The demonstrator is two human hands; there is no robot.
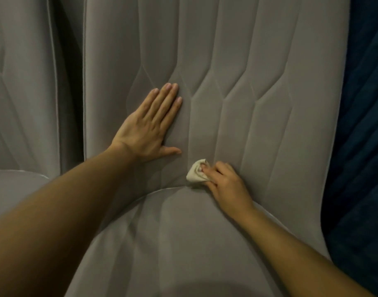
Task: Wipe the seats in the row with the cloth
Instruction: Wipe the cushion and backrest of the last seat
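Cloth [197, 170], bunched into a wad with no clear long axis, sits low on the grey backrest [258, 82], just above its crease with the cushion [183, 243]. The right hand [225, 183] grips it, fingers curled. The left hand [148, 127] lies flat on the backrest up-left of it, fingers together. Bare backrest runs on to its right edge.

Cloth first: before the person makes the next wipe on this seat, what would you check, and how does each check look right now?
1. Grip on the cloth: ok, it is bunched in the right hand.
2. Contact between the cloth and the backrest: ok, it is pressed low, just above the seat cushion.
3. The left hand out of the cloth's way: ok, it lies flat on the backrest, higher up and apart.
4. The cloth clean enough: cannot tell.
5. The neighbouring seat on the left already wiped: cannot tell.
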